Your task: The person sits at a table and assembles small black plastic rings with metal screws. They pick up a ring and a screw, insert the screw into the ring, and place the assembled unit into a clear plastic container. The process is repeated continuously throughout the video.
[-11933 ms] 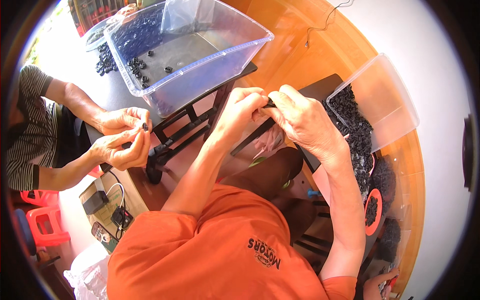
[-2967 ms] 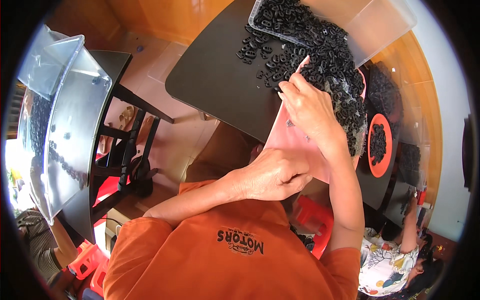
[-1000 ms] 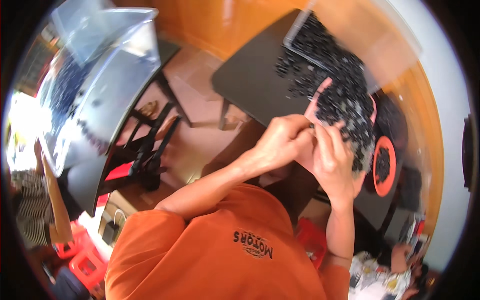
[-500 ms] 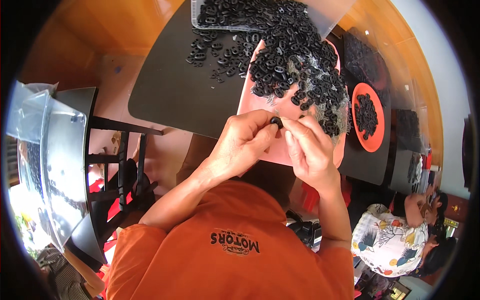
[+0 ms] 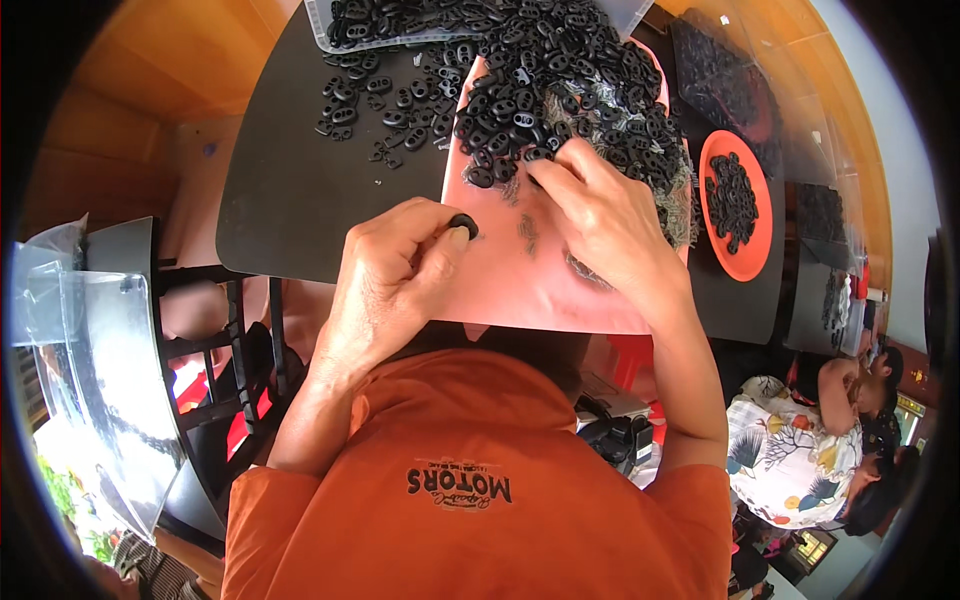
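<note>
My left hand (image 5: 395, 270) is closed, thumb and forefinger pinching a small black oval cord lock (image 5: 463, 225) over the left edge of the pink tray (image 5: 500, 285). My right hand (image 5: 605, 205) reaches to the near edge of a heap of black two-hole cord locks (image 5: 500, 110). Its fingertips close on one black cord lock (image 5: 538, 155) there; the fingers partly cover it. Small metal springs (image 5: 527, 232) lie scattered on the tray, with more mixed into the right side of the heap.
A clear plastic bin (image 5: 400, 45) of black pieces stands at the far side, spilling onto the dark table (image 5: 290, 190). To the right sits an orange bowl (image 5: 735, 262) with black pieces. Another person (image 5: 790, 450) is at the right; black chair rails (image 5: 235, 320) stand at the left.
My hands have moved apart. The left, still pinching its cord lock, has gone left; the right has moved forward and left to the heap. The view has shifted a little.
</note>
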Available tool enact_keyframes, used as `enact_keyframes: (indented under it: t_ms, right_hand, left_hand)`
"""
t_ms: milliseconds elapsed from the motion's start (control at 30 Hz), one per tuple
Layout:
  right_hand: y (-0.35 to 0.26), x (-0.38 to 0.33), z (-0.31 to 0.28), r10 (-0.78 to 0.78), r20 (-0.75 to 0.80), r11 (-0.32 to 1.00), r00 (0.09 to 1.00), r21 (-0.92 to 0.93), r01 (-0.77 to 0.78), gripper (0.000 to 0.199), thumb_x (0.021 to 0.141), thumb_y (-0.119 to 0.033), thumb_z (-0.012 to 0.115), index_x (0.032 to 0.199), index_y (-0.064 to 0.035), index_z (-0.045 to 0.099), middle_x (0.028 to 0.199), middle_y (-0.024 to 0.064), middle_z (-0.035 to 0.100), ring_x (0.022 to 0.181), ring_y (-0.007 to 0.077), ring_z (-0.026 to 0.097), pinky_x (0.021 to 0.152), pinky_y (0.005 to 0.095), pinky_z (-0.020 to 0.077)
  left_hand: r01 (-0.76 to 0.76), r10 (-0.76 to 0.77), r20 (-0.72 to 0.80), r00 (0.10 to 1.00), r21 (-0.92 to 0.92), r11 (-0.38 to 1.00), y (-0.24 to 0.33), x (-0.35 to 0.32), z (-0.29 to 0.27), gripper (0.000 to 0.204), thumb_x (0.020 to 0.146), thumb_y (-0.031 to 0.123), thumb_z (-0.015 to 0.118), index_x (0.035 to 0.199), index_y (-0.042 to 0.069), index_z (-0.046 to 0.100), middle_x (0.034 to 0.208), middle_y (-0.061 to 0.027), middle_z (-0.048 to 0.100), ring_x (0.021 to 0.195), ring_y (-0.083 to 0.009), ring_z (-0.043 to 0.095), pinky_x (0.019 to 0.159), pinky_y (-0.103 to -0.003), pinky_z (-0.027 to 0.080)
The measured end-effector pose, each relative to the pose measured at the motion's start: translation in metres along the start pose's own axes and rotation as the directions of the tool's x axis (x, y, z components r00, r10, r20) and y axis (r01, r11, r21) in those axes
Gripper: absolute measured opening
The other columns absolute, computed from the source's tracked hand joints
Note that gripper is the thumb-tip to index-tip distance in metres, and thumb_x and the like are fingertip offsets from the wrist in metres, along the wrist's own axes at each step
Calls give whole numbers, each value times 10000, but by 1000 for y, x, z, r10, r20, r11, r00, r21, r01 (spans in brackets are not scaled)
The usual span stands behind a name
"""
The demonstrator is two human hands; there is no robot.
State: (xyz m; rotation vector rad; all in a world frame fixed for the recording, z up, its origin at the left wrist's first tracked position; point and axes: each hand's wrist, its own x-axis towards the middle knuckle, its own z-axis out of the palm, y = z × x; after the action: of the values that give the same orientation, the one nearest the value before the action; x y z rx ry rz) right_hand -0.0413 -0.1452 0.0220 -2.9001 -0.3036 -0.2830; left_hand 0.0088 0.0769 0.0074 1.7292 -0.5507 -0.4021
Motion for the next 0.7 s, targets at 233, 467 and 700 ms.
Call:
enact_keyframes:
  t_ms: [233, 467, 700]
  right_hand:
    - [13, -15, -3, 79, -121, 983, 989, 176, -57, 182, 815, 8, 650, 996, 2, 645, 874, 76, 570, 669, 229, 597, 572, 339, 480]
    - [8, -23, -5, 186, -187, 951, 965, 281, -129, 78, 845, -66, 656, 914, -36, 635, 826, 93, 563, 641, 298, 599, 569, 401, 470]
    - [0, -12, -3, 123, -163, 985, 979, 143, -100, 144, 843, -54, 636, 985, -33, 624, 875, 89, 571, 671, 295, 617, 577, 395, 492]
  left_hand:
    - [-222, 178, 155, 972, 353, 909, 14, 29, 18, 175, 856, 115, 555, 735, -10, 576, 659, -198, 595, 597, -368, 602, 564, -427, 478]
    - [-195, 140, 136, 981, 638, 745, 1, 41, 26, 183, 841, 187, 594, 753, 28, 606, 675, -196, 598, 655, -387, 610, 571, -444, 474]
    - [-369, 359, 105, 927, 411, 833, 5, 7, 18, 67, 795, 70, 624, 765, 10, 619, 696, -140, 601, 613, -344, 602, 549, -395, 473]
